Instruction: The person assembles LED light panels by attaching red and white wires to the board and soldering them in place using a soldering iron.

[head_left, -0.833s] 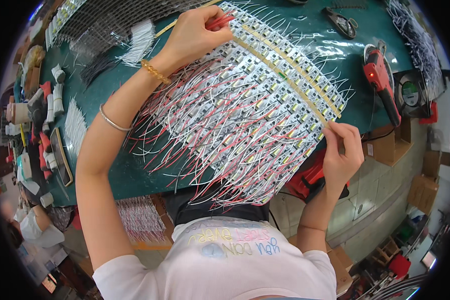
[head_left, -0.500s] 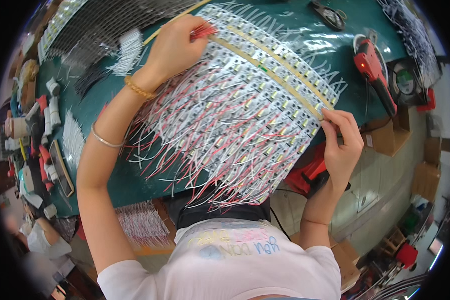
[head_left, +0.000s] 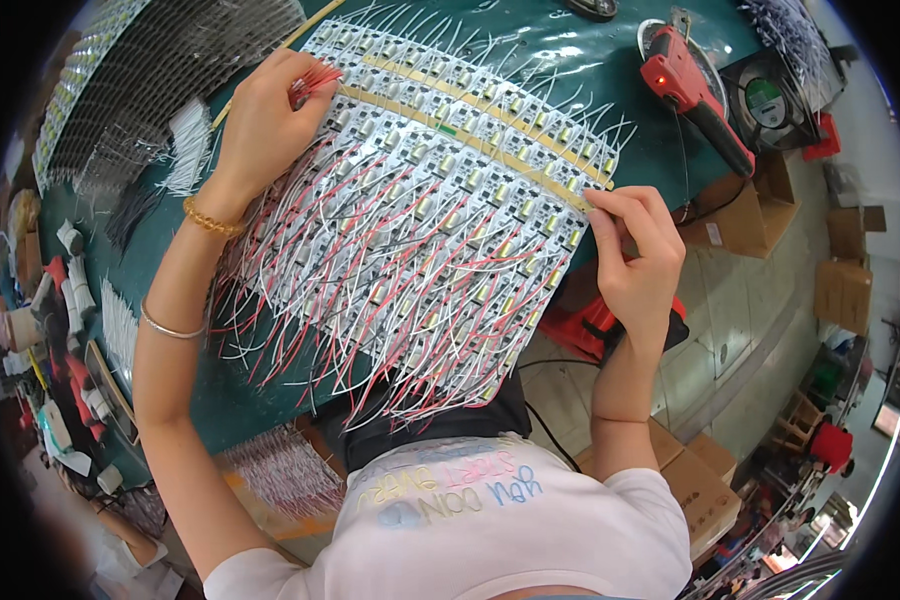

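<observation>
At eleven o'clock, your left hand [head_left: 265, 122] grips thin red insulated wires [head_left: 315, 80], which loosening could scatter; at two, your right hand [head_left: 640, 245] pinches a flat yellow strip [head_left: 518, 166].

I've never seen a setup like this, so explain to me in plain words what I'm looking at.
There's no machine: these are a person's two bare hands. The view comes from the left of two wide fisheye cameras on their head, looking down, so straight edges bend. On a green table lies a sheet of pale circuit boards bristling with thin white, red and some dark wires. The left hand grips a bunch of red wires. The right hand touches the right end of a yellow strip across the boards; whether it pinches it, I can't tell. Beyond it is a red-and-black tool.
</observation>
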### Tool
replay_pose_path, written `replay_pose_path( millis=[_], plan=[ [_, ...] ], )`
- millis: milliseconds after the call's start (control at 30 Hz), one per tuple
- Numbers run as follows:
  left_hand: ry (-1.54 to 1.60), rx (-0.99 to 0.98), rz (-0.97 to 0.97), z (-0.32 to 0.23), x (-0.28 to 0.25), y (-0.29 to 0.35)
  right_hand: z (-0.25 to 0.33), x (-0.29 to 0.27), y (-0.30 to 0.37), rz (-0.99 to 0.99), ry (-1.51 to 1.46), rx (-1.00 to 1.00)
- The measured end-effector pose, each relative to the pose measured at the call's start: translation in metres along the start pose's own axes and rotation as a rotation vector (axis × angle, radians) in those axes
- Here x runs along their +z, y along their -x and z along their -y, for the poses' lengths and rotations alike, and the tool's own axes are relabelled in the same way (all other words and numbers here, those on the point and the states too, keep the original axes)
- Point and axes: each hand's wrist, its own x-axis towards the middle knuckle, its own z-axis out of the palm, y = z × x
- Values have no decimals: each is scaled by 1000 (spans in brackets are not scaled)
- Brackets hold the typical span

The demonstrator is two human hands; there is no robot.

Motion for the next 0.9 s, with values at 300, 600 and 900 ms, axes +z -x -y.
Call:
replay_pose_path(
  millis=[300,600,900],
  plan=[
    [14,-36,-47,2,2,1,-2,4,0,6,42,-39],
    [1,100,30,2,-2,-3,-4,5,2,11,45,-98],
    [-55,165,36,-4,-4,-7,7,9,-9,71,68,-84]
  ],
)
